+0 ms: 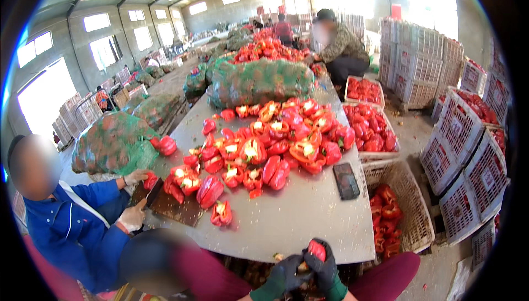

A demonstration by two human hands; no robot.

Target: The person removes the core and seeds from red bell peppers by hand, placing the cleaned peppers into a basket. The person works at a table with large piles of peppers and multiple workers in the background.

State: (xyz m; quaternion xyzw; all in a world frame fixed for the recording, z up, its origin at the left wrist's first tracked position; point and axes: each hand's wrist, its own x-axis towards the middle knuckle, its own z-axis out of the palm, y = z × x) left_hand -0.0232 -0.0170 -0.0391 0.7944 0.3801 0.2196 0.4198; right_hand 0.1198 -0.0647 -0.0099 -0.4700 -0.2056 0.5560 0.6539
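At the near edge of the metal table, both my hands wear dark gloves with green cuffs. My right hand is closed around a piece of red bell pepper. Against it, my left hand has its fingers curled in. A small pale bit shows between the two hands; whether the left hand grips it or the pepper is hidden. A heap of red bell peppers, many cut open with pale cores showing, covers the table's middle. One cut pepper lies apart, nearer to me.
A black phone lies near the table's right edge. Beside that edge stands a crate with pepper pieces inside. Green net sacks lie beyond the heap. On my left a co-worker cuts a pepper with a knife. Stacked crates stand right.
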